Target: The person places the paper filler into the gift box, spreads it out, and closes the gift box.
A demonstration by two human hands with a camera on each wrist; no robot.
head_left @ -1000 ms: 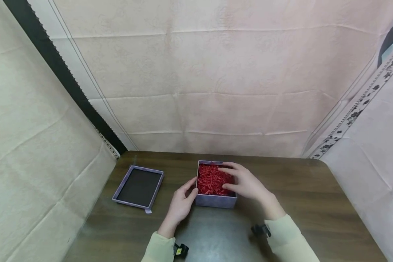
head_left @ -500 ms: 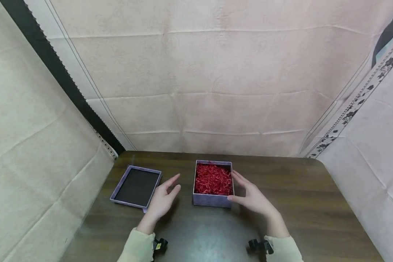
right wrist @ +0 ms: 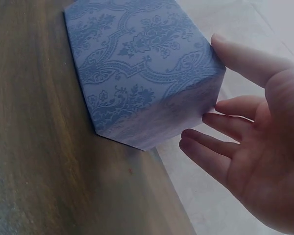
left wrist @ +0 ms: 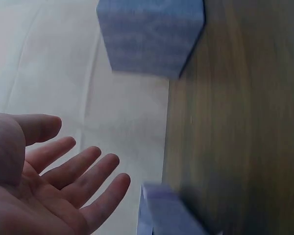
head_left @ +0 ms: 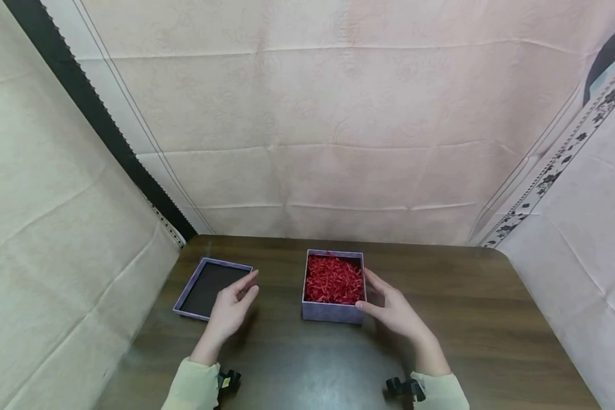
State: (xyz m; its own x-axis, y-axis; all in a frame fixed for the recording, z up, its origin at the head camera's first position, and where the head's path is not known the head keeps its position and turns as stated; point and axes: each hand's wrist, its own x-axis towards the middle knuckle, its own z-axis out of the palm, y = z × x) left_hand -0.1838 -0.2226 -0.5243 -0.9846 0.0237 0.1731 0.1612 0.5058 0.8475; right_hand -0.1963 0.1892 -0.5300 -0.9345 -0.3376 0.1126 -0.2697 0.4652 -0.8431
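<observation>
A lavender box with patterned sides stands upright on the table, full of red shredded paper. My right hand is at its right side, thumb tip at the front corner and fingers along the side wall. In the right wrist view these fingers are spread and nearly straight beside the box. To the left, a shallow lid lies with its black inside up. Over its right edge is my left hand, which hides part of it. The left wrist view shows that hand's fingers apart, holding nothing.
The brown wooden table has a rounded far right corner. A pale cloth hangs behind it, and more cloth flanks both sides. Small black devices are strapped at both wrists, just beyond pale green sleeves.
My left hand has left the box's left side and moved left to the lid. My right hand has drawn back from the red paper to the box's right side.
</observation>
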